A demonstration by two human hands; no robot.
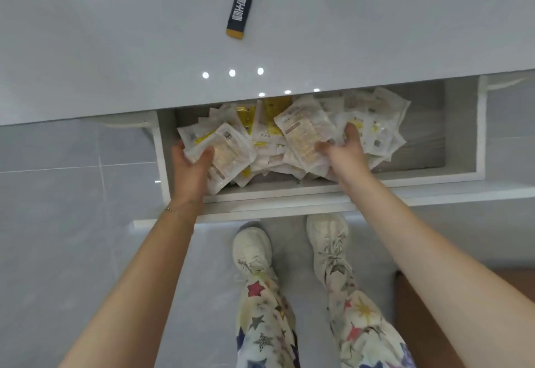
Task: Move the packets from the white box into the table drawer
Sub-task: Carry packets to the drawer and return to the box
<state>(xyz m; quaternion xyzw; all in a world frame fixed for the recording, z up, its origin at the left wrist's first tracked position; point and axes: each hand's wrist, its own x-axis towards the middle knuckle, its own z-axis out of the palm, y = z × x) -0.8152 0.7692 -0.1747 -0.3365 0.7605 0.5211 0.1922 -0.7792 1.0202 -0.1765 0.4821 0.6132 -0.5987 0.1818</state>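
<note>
While both hands reach down into the open drawer (479,124), the packets (266,136) lie inside it in a loose heap that fills the left and middle part; the right end shows the bare bottom. The left hand (191,162) grips a small bundle at the left edge of the heap, with the thumb on top and the other fingers curled under it. The right hand (344,147) has its thumb stretched out and its fingers (323,146) bent down and clamped on packets in the middle, as far as I can tell. I judge that the two hands hold the heap from both sides to set it down or spread it flatter, so that the drawer can close under the surface (115,49). The packets are flat, rectangular pouches of thin, crinkled plastic, whitish with yellow print. They look slippery and overlap at many angles, so a grip on the edges may let some slide out. The drawer has smooth white walls and a grey bottom with a grain like wood. The surface is glossy and pale and mirrors the lamps. A long dark sachet (241,3) with a yellow end lies on it, well apart from the drawer. The box is not in view, so I cannot say whether more packets wait there.
</note>
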